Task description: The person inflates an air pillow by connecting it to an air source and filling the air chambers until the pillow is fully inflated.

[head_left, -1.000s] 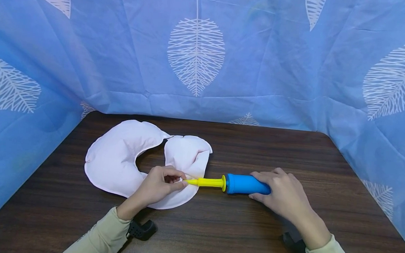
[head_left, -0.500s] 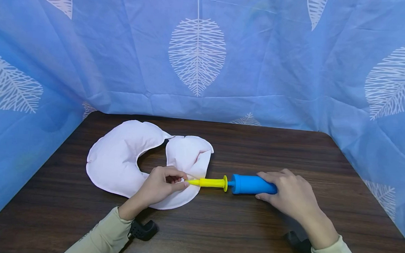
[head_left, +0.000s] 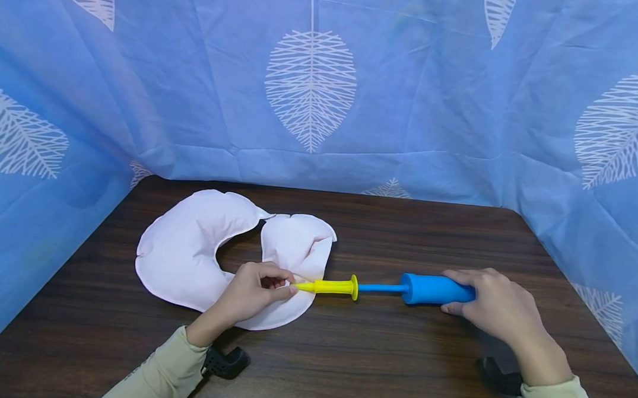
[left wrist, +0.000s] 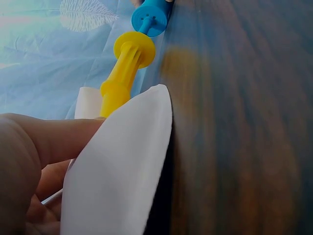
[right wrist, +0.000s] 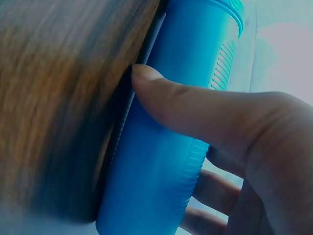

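Observation:
A white curved inflatable pillow (head_left: 183, 252) lies on the left half of the table. The left hand (head_left: 253, 294) pinches the thin tip of a yellow pump nozzle (head_left: 333, 287) at the pillow's right lobe; its fingertips hide where the tip meets the fabric. From the yellow flange a blue rod (head_left: 379, 288) runs to the blue pump barrel (head_left: 432, 289), whose far end the right hand (head_left: 501, 308) grips. In the right wrist view the thumb lies across the barrel (right wrist: 151, 171), with fingers behind it. The left wrist view shows the yellow nozzle (left wrist: 122, 73) behind a white flap (left wrist: 117, 161).
The dark wooden table (head_left: 344, 360) carries these things. A blue curtain (head_left: 398, 95) with white leaf prints stands behind it and at both sides. Black wrist devices sit under both forearms, the left one (head_left: 227, 362) resting close to the tabletop.
The right hand has moved to the right with the blue barrel, and a length of blue rod now shows between barrel and yellow flange. The left hand and pillow have stayed nearly still.

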{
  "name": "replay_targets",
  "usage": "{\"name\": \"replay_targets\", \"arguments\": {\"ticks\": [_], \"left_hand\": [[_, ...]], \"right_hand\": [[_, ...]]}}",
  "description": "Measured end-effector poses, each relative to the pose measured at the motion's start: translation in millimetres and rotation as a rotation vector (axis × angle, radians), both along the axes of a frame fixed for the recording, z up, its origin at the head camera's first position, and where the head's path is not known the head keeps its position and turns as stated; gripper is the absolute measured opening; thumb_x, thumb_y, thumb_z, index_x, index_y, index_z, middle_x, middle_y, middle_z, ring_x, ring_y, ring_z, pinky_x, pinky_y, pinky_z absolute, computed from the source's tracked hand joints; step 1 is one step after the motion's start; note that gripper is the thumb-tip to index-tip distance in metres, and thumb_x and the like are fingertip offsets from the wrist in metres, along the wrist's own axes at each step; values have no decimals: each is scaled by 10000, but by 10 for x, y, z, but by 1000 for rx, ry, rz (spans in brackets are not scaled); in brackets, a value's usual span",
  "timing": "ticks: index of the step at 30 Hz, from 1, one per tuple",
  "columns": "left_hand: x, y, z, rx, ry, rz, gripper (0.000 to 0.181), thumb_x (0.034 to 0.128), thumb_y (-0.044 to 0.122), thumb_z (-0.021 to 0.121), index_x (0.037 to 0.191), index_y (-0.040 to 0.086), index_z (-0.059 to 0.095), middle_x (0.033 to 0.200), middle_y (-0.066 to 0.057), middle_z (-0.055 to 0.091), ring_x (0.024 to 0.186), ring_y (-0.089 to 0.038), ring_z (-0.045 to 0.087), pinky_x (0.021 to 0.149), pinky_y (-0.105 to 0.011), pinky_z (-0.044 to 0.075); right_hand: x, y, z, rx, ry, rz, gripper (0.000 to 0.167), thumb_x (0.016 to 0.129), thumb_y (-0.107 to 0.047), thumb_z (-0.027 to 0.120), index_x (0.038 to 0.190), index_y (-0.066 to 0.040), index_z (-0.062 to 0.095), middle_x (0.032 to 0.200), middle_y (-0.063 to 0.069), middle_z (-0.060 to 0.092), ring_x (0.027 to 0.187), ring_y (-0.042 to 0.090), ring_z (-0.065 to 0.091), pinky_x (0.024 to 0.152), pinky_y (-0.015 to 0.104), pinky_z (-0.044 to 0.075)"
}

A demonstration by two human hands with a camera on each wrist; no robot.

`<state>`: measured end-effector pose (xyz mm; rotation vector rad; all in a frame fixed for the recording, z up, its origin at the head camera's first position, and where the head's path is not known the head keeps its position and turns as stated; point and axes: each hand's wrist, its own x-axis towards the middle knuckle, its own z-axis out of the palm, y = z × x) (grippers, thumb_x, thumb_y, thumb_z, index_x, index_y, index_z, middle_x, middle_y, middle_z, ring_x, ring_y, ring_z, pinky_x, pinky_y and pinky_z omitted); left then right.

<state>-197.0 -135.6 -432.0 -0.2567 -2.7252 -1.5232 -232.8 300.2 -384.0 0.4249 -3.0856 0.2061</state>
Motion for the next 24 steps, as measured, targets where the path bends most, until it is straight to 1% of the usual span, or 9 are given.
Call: {"name": "replay_targets", "arguments": {"ticks": [6,9,16,21,24], "left_hand": [[-5,-7,-18,1,7,13,115,890,81,851,988,141,857,811,32,681,762,-141,585,682,-221,490],[-12,-9,-13,0,-3,15,118,889,79,854,988,143,857,812,31,678,765,-142,587,688,-220,492],[-26,-11,-14,8,-6,6,123,888,74,855,993,138,858,816,29,679,763,-151,586,680,-225,495],[-22,-6,-21,13,0,-2,125,883,71,857,991,134,858,818,26,682,763,-150,590,685,-225,498],[-14,0,-18,14,0,-2,124,882,72,858,987,137,858,818,27,678,766,-146,589,689,-222,496]], "right_hand": [[16,-13,-21,-13,18,2,720,792,-444,937,1426,-187,713,1376,269,699,1237,562,611,775,639,538],[37,-71,-31,-24,36,21,710,789,-423,944,1416,-175,720,1360,255,714,1225,559,624,784,649,539],[112,-382,-54,-41,149,137,673,779,-388,957,1372,-148,749,1280,173,775,1158,469,690,808,615,577],[168,-635,-84,-35,197,190,656,777,-399,962,1353,-158,762,1242,102,799,1107,372,699,823,605,567],[199,-729,-99,-35,223,213,651,771,-398,968,1345,-163,768,1228,79,807,1081,339,701,816,601,568]]}}
